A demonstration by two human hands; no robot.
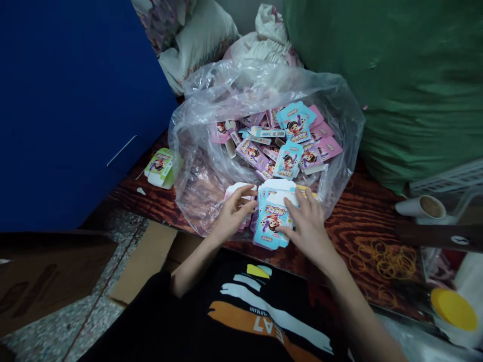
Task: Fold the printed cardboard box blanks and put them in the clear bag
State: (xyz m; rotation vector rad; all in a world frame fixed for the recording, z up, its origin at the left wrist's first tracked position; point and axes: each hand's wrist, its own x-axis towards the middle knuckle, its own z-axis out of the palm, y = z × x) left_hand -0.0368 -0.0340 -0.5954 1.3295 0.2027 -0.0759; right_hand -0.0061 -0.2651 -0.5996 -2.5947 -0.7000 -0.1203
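Note:
My right hand (307, 226) lies over the right side of a stack of flat blue cardboard boxes (269, 229) printed with a cartoon girl. Its thumb and fingers are spread and touch the top box. To the left, my left hand (234, 211) has its fingers apart and slightly bent, beside the stack and over some flat pink boxes (241, 191). A bit of yellow card (306, 191) shows behind my right fingers. Just beyond, a large clear plastic bag (204, 166) lies open, with many small boxes (256, 153) in pink, purple and blue inside.
Green boxes (160, 166) lie at the left of the dark wooden table (350, 206). On the right are yellow rubber bands (392, 259), a tipped paper cup (420, 207) and a yellow lid (454, 308). White sacks (207, 35), a blue panel (75, 100) and a green covering (396, 85) surround it.

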